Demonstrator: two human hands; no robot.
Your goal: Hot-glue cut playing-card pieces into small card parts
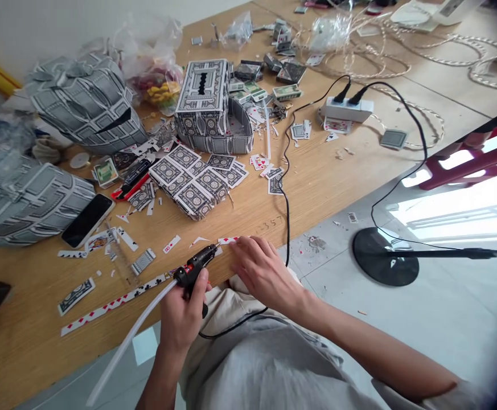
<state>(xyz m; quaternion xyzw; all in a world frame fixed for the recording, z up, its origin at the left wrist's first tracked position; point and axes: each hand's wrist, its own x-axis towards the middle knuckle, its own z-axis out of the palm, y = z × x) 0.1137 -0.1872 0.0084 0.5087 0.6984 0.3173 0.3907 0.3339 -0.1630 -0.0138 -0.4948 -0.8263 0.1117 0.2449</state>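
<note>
A black glue gun (pixel 194 265) stood over the near edge of the tabletop (pixel 248 210), its nozzle beside the red-marked end of a strip of cut cards (pixel 114 303). The strip ran along that edge from the left and passed behind the gun; whether it was one unbroken length could not be told. The left hand (pixel 184 310) was wrapped around the gun's handle, and a pale glue stick (pixel 124 336) trailed from its back. The right hand (pixel 265 270) lay over the strip's end at the edge, fingers close together; their tips were hidden, so a pinch could not be confirmed. Farther in from the edge lay a card-covered panel (pixel 191 181), with a phone (pixel 88 221) to its left. Beyond the panel, nearer the far edge, stood a card-covered box (pixel 203 88); a white power strip (pixel 359 109) sat toward the right edge.
</note>
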